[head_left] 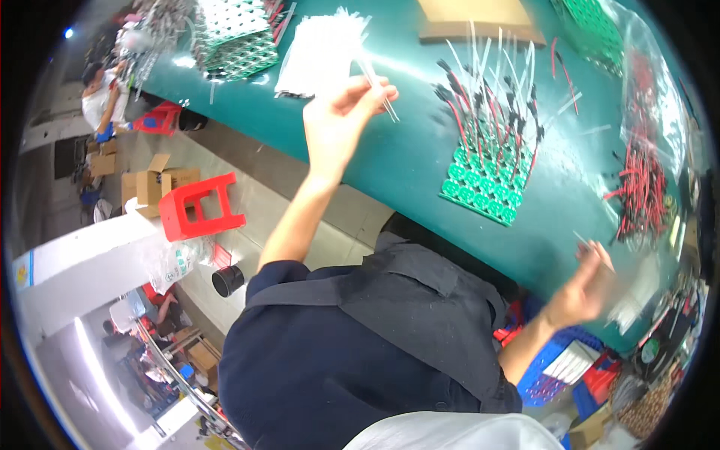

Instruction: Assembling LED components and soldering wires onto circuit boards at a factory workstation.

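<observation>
A few thin translucent strips (370, 71) are pinched between the thumb and fingers of the left hand (337, 112), at the top centre of the frame, their lower ends left projecting past the fingertips. Just beside them, a heap of white strips (319, 52) is spread on the green tabletop (405, 154). By the right hand (581, 292), at the lower right, a slim pale piece (580, 238) is held at the fingertips; its kind cannot be told. Between the hands, right of centre, a green circuit-board panel (480, 191) is laid flat, with red and black wires (459, 124) and pale strips raised from it. Above it, a tan slab (480, 16) is cut off by the top edge. Bunched red and black leads (641, 191) are gathered at the right, below a clear plastic bag (652, 82). Stacked green boards (236, 41) are seen at the upper left, and a red stool (174, 217) is placed on the floor at the left.
</observation>
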Tool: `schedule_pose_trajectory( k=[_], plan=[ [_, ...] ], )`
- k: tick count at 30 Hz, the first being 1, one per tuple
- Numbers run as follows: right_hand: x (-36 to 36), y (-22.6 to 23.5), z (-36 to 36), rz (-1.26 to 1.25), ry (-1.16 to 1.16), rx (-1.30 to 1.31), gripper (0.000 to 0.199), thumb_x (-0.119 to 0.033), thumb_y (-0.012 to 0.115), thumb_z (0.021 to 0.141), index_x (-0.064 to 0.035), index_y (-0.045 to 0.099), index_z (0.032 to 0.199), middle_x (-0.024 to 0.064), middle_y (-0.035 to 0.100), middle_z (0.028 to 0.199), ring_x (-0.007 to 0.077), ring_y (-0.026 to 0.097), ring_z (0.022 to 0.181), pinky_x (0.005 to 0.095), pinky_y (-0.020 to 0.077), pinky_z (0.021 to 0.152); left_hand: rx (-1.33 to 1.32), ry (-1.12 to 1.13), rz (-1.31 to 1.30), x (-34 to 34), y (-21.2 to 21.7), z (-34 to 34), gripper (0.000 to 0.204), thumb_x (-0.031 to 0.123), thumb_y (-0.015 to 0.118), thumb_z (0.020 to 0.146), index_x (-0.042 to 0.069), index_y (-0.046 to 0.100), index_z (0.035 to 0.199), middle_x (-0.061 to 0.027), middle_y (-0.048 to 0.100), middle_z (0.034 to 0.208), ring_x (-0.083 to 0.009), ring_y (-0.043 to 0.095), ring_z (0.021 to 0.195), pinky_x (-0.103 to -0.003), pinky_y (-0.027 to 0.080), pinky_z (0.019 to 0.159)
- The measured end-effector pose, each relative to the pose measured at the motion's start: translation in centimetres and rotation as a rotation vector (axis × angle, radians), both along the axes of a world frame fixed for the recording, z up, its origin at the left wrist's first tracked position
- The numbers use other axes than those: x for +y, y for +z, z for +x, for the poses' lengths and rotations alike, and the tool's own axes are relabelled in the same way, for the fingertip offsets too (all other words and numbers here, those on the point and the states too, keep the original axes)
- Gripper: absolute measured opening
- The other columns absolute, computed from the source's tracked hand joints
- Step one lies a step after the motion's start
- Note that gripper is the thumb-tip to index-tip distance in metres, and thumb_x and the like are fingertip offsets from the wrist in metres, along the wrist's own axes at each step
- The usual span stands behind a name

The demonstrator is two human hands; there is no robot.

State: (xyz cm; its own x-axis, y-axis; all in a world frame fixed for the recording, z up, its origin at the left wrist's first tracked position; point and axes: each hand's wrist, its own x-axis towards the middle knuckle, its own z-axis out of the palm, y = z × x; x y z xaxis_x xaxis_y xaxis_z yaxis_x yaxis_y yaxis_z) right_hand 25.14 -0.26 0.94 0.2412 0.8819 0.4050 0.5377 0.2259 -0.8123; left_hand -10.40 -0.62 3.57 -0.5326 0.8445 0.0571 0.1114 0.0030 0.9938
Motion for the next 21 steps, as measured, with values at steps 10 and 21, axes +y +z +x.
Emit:
schedule_pose_trajectory(
  k=[10, 21],
  plan=[
    [0.2, 1.0, -6.1, -0.223, 0.213, 0.355, 0.013, 0.001, 0.064, 0.090, 0.0023, 0.066, 0.103, 0.0106, 0.067, 0.101, 0.0138, 0.064, 0.086, 0.0273, 0.0548, 0.074, 0.075, -0.082, 0.012, -1.6, -4.6, 2.7, 0.015, -0.006, 0.067, 0.086, -0.005, 0.067, 0.101, -0.0101, 0.071, 0.098, -0.0134, 0.067, 0.089, -0.025, 0.055, 0.082],
    [1.6, -1.1, -14.6, -0.152, 0.411, 0.117, 0.010, 0.000, 0.070, 0.084, -0.0003, 0.067, 0.093, 0.0077, 0.069, 0.089, 0.0126, 0.066, 0.070, 0.0243, 0.0537, 0.058, -0.046, -0.222, 0.003, -1.2, -4.3, 5.6, 0.014, -0.004, 0.071, 0.083, -0.006, 0.068, 0.096, -0.0100, 0.069, 0.096, -0.0144, 0.068, 0.084, -0.025, 0.056, 0.075]
  ],
)
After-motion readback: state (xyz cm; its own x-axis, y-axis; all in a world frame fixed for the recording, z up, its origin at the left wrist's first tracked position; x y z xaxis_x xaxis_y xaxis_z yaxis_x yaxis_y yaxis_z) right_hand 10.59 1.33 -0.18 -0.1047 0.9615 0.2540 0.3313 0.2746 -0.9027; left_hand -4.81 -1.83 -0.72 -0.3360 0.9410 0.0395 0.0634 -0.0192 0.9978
